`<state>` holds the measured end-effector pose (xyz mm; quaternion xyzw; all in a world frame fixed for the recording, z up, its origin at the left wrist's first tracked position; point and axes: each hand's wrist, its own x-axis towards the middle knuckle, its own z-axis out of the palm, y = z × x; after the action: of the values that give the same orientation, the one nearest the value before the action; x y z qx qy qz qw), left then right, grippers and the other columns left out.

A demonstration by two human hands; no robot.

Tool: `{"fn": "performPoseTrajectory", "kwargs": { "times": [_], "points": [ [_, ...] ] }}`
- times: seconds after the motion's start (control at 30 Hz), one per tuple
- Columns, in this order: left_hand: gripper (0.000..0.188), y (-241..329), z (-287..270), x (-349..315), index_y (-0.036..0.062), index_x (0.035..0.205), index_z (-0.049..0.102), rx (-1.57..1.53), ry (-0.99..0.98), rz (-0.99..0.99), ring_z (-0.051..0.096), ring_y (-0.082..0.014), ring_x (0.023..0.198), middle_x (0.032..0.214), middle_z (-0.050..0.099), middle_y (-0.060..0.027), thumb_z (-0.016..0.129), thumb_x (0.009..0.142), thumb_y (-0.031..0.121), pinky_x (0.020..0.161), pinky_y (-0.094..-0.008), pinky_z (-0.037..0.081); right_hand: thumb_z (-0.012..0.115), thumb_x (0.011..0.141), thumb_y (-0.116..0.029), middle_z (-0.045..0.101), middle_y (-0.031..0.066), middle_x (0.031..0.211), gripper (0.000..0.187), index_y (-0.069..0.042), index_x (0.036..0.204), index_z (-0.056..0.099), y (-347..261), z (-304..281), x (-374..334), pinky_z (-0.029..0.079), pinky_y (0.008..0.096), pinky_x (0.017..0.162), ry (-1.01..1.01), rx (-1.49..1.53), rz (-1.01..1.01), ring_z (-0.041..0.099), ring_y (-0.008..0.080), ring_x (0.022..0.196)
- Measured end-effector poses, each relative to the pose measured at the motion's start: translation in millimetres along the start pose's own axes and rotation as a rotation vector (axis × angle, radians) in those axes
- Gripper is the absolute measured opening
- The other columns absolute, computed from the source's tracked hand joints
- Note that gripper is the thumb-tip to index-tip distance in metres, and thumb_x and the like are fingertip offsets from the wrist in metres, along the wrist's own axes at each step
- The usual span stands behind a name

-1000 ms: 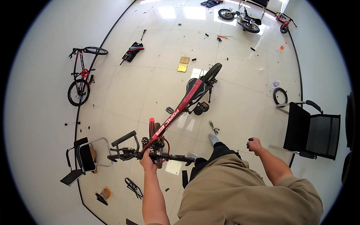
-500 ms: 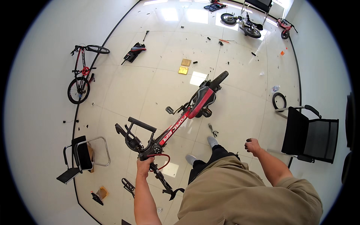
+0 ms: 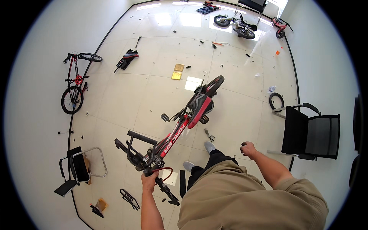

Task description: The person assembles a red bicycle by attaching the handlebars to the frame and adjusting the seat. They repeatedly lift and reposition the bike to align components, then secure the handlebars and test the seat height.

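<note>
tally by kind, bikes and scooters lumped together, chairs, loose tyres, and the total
Bikes and scooters: 4 (bike in the left hand, left-wall bike, white-and-black bike, red scooter)
Chairs: 3 (right chair, left chair, far chair)
Loose tyres: 1 (black tyre near the right chair)
Total: 8

The left hand (image 3: 149, 180) grips the handlebar (image 3: 165, 190) of a red-and-black bike (image 3: 174, 140) on the middle of the floor (image 3: 245, 107), its saddle (image 3: 202, 110) toward the far edge. The right hand (image 3: 248, 149) is apart from it, nearer the chair (image 3: 295, 132) at the right edge; how its fingers close is hard to tell. A tyre (image 3: 270, 102) lies just beyond that chair. Another bike (image 3: 78, 79) is by the left edge, a scooter (image 3: 280, 33) near the far right corner.
</note>
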<state>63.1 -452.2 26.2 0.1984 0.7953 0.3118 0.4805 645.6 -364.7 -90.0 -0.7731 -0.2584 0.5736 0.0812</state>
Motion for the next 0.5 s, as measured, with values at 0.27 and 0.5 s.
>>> {"fn": "performPoseTrajectory", "kwargs": {
  "times": [0.27,0.5],
  "points": [
    [0.027,-62.1,18.8,-22.9,0.0005,0.098,0.072,-0.044,0.017,-0.041,0.067,-0.0149,0.077,0.09,0.072,-0.0049,0.088,0.077,0.009,0.07,-0.0324,0.055,0.063,0.091,-0.006,0.072,0.0146,0.089,0.045,0.007,0.133,0.063,12.5,-19.5,0.0,0.054,0.0341,0.059,0.018,-0.034,0.012,0.067,0.0198,0.072],
    [0.037,-93.7,43.8,-54.8,0.001,0.108,0.067,-0.016,0.049,0.017,0.067,-0.0134,0.075,0.091,0.072,-0.0045,0.089,0.079,0.01,0.067,-0.0298,0.056,0.065,0.091,-0.007,0.072,0.0149,0.096,0.047,0.008,0.135,0.059,16.2,-29.4,15.8,0.057,0.0363,0.066,-0.049,-0.193,0.082,0.07,0.023,0.082]
  ]
}}
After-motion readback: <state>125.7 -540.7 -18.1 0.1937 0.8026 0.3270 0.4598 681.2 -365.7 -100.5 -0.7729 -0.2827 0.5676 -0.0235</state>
